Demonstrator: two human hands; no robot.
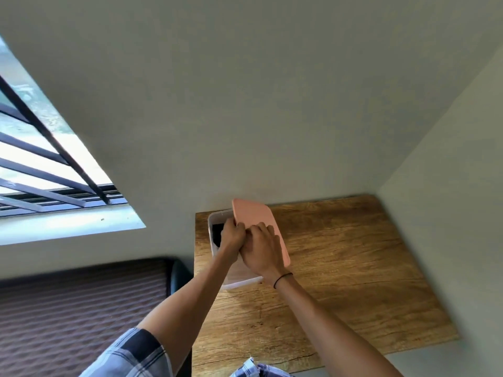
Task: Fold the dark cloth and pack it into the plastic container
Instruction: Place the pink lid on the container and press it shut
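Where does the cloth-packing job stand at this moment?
Done: the dark cloth already sits inside the container on the table. In hand: both the left hand and right hand hold the pink lid, tilted, covering only part of the opening. Left: lowering the lid flat and closing it, if that is wanted.

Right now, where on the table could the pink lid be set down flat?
The table is bare right of the container, out to the right wall, and on the near side toward the person. The far left corner is crowded: container, lid, left hand and right hand.
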